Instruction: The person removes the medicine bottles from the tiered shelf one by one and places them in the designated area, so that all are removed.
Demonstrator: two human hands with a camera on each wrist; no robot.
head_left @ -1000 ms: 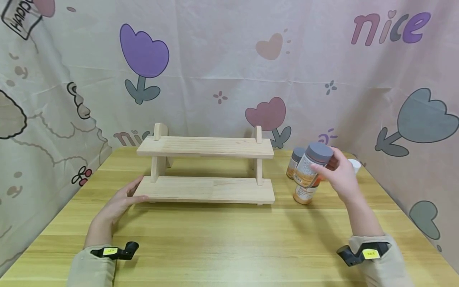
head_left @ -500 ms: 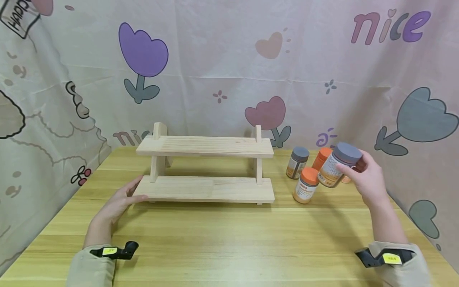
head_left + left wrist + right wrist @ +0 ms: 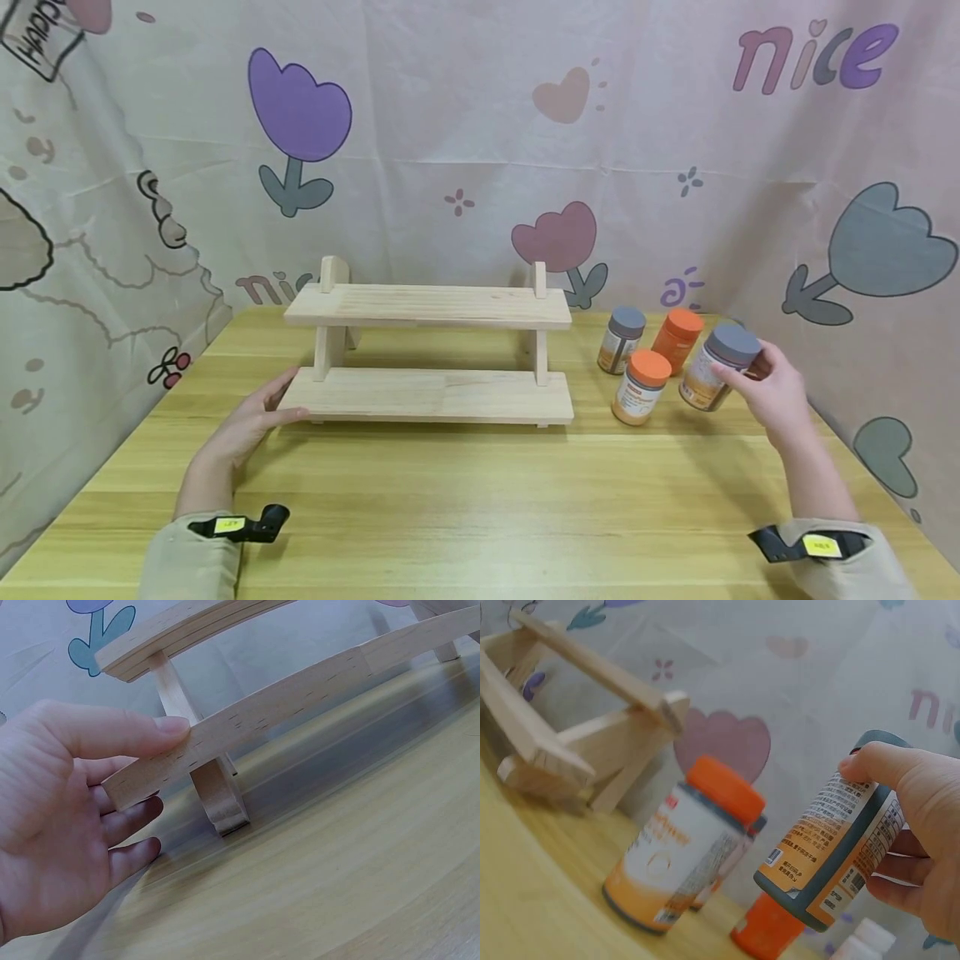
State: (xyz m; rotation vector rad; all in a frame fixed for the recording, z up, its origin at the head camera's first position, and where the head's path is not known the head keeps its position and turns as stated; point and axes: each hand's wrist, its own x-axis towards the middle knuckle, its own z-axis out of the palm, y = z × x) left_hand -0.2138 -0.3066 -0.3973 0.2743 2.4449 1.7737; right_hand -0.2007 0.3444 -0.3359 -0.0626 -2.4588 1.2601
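My left hand [image 3: 243, 425] holds the left end of a two-tier wooden shelf [image 3: 435, 396]. In the left wrist view its thumb lies on the lower board's front edge, with the fingers around the end and below. My right hand [image 3: 776, 393] grips a supplement bottle [image 3: 703, 379] with a grey lid and a white-and-orange label, thumb on the near side. The right wrist view shows this bottle tilted, its base in front of an orange bottle [image 3: 769, 930]. Left of it stands an orange-lidded bottle [image 3: 637, 396].
Another grey-lidded bottle [image 3: 619, 343] stands farther back, right of the shelf. A white-capped bottle [image 3: 868, 941] shows low in the right wrist view. The wooden table [image 3: 450, 508] meets a printed cloth [image 3: 442, 108] behind and at both sides.
The grey-lidded bottle in my right hand has moved right, from over the orange-lidded bottle, then lower beside it. My left hand stays on the shelf's end.
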